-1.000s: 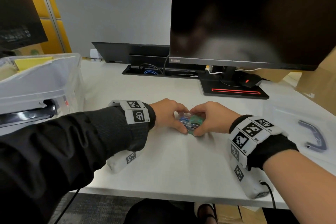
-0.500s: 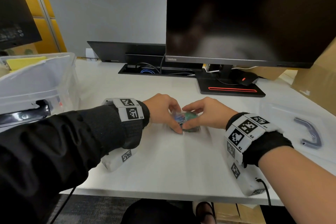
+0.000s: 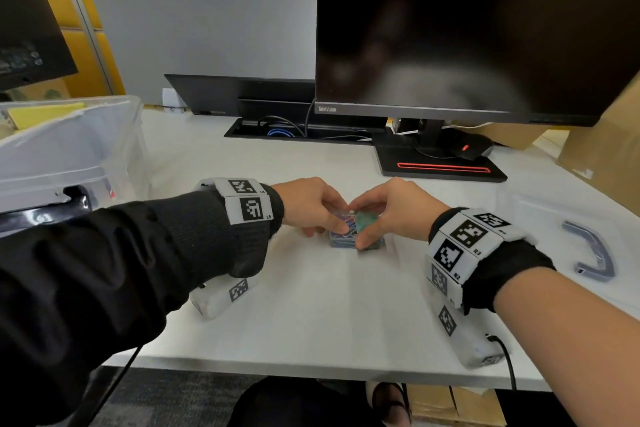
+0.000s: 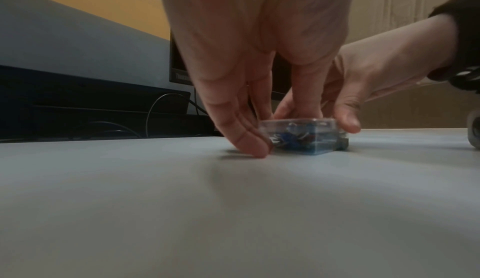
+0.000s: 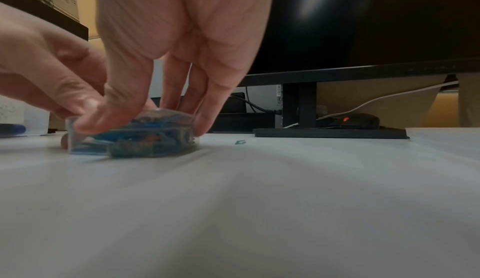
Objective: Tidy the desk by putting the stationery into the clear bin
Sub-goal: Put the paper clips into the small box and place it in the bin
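Note:
A small clear box of coloured paper clips [image 3: 356,234] rests on the white desk [image 3: 329,315], in the middle. My left hand [image 3: 334,227] pinches its left side, fingertips down at the desk beside it [image 4: 257,149]. My right hand [image 3: 365,230] grips its right side, thumb on the near edge and fingers over the far edge [image 5: 205,126]. The wrist views show the box [image 4: 303,136] [image 5: 135,138] flat on the desk with its lid on. The clear bin [image 3: 79,156] stands at the far left, holding yellow paper.
A monitor [image 3: 450,28] on a black stand [image 3: 443,168] fills the back, a mouse [image 3: 474,147] beside it. A clear lid [image 3: 540,218] with a purple handle [image 3: 592,253] lies at the right. A cardboard box [image 3: 609,135] stands behind it. One loose clip [image 5: 240,142] lies near the box.
Both hands have stayed on the clip box and only shifted their fingers a little. The box has not left its spot on the desk.

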Action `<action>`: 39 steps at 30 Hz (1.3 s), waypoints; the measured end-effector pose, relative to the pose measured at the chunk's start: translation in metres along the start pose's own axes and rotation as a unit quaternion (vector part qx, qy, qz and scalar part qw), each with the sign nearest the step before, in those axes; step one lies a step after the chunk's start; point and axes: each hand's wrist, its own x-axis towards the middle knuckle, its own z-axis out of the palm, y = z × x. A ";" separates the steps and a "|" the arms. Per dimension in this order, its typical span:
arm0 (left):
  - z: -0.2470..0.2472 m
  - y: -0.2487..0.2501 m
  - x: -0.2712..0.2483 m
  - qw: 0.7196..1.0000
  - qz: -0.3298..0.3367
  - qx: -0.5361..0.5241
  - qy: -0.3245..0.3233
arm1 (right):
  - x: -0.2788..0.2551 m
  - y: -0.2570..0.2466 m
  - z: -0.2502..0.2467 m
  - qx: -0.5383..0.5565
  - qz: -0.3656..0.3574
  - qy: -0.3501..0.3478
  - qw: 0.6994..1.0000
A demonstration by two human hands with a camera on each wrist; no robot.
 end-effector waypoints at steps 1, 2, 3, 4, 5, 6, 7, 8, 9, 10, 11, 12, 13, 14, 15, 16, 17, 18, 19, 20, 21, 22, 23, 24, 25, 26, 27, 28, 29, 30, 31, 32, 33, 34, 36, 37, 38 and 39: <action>0.001 0.001 -0.002 1.000 0.002 0.020 0.005 | 0.000 0.000 0.001 -0.010 -0.001 0.005 1.000; 0.002 0.002 -0.003 0.998 0.008 0.053 0.016 | 0.000 0.000 0.002 -0.022 -0.002 0.012 1.000; 0.003 0.003 -0.004 0.995 0.020 0.090 0.030 | 0.000 0.000 0.003 -0.033 -0.004 0.018 0.999; 0.003 0.004 -0.005 0.992 0.035 0.116 0.042 | 0.000 0.000 0.004 -0.045 -0.007 0.019 0.999; 0.004 0.004 -0.006 0.990 0.043 0.127 0.046 | 0.000 0.000 0.005 -0.060 -0.011 0.016 0.998; 0.004 0.005 -0.007 0.990 0.045 0.130 0.042 | 0.000 -0.001 0.005 -0.076 -0.015 0.011 0.997; 0.004 0.004 -0.007 0.990 0.046 0.131 0.036 | 0.000 -0.001 0.005 -0.088 -0.019 0.008 0.996; 0.004 0.004 -0.007 0.990 0.046 0.129 0.031 | 0.001 0.000 0.005 -0.092 -0.021 0.008 0.996; 0.004 0.004 -0.006 0.991 0.046 0.121 0.029 | 0.001 0.000 0.005 -0.089 -0.021 0.008 0.996; 0.004 0.002 -0.005 0.993 0.048 0.109 0.026 | 0.002 0.000 0.005 -0.082 -0.017 0.007 0.997; 0.004 0.002 -0.005 0.994 0.051 0.098 0.021 | 0.002 0.001 0.005 -0.072 -0.010 0.009 0.997; 0.004 0.001 -0.005 0.994 0.054 0.090 0.012 | 0.003 0.001 0.005 -0.064 -0.004 0.012 0.998; 0.005 0.001 -0.005 0.995 0.058 0.086 0.002 | 0.004 0.002 0.005 -0.058 -0.001 0.014 0.998; 0.005 0.000 -0.005 0.995 0.058 0.083 -0.007 | 0.004 0.002 0.005 -0.051 -0.001 0.015 0.999; 0.006 0.000 -0.006 0.995 0.056 0.081 -0.011 | 0.005 0.002 0.005 -0.042 -0.002 0.014 0.999; 0.006 0.000 -0.006 0.995 0.053 0.081 -0.010 | 0.005 0.002 0.005 -0.032 -0.002 0.013 0.999; 0.007 0.000 -0.006 0.995 0.050 0.084 -0.005 | 0.005 0.001 0.005 -0.023 -0.001 0.011 1.000; 0.006 0.001 -0.007 0.995 0.046 0.089 0.001 | 0.005 0.000 0.005 -0.013 0.001 0.011 1.000; 0.006 0.002 -0.007 0.995 0.039 0.093 0.006 | 0.005 0.000 0.005 -0.001 0.004 0.012 1.000; 0.006 0.002 -0.007 0.995 0.033 0.096 0.011 | 0.005 0.000 0.006 0.009 0.008 0.013 1.000; 0.006 0.002 -0.007 0.995 0.032 0.096 0.014 | 0.006 0.000 0.006 0.016 0.012 0.014 1.000; 0.006 0.002 -0.007 0.995 0.035 0.095 0.017 | 0.006 0.001 0.007 0.018 0.018 0.012 1.000; 0.007 0.003 -0.007 0.995 0.041 0.091 0.022 | 0.006 0.002 0.007 0.016 0.026 0.005 1.000; 0.007 0.003 -0.007 0.995 0.046 0.085 0.028 | 0.006 0.003 0.008 0.014 0.033 -0.005 0.999; 0.007 0.003 -0.007 0.995 0.051 0.079 0.038 | 0.005 0.003 0.008 0.016 0.037 -0.011 0.999; 0.006 0.003 -0.007 0.995 0.054 0.072 0.053 | 0.005 0.004 0.008 0.026 0.039 -0.014 0.999; 0.006 0.003 -0.007 0.994 0.059 0.062 0.073 | 0.005 0.004 0.009 0.045 0.038 -0.011 0.998; 0.005 0.003 -0.006 0.992 0.061 0.046 0.098 | 0.006 0.003 0.010 0.072 0.040 -0.006 0.997; 0.004 0.003 -0.006 0.990 0.064 0.030 0.122 | 0.007 0.002 0.010 0.107 0.045 -0.003 0.993; 0.003 0.003 -0.004 0.987 0.067 0.017 0.143 | 0.007 0.000 0.010 0.142 0.052 -0.002 0.988; 0.003 0.003 -0.003 0.985 0.069 0.010 0.157 | 0.007 -0.002 0.010 0.176 0.055 -0.003 0.983; 0.003 0.003 -0.002 0.984 0.070 0.007 0.166 | 0.006 -0.004 0.010 0.205 0.056 -0.003 0.977; 0.003 0.003 -0.001 0.983 0.070 0.004 0.171 | 0.006 -0.005 0.010 0.228 0.055 -0.003 0.972; 0.003 0.003 -0.001 0.982 0.073 0.001 0.173 | 0.006 -0.006 0.009 0.241 0.052 0.001 0.969; 0.003 0.003 -0.001 0.981 0.092 -0.002 0.171 | 0.007 -0.006 0.008 0.251 0.045 0.020 0.967; 0.003 0.003 -0.001 0.980 0.106 0.000 0.168 | 0.008 -0.006 0.008 0.256 0.042 0.035 0.965; 0.003 0.004 -0.002 0.979 0.117 0.003 0.164 | 0.009 -0.005 0.007 0.262 0.039 0.050 0.963; 0.003 0.004 -0.002 0.979 0.123 0.004 0.162 | 0.010 -0.005 0.007 0.268 0.036 0.061 0.961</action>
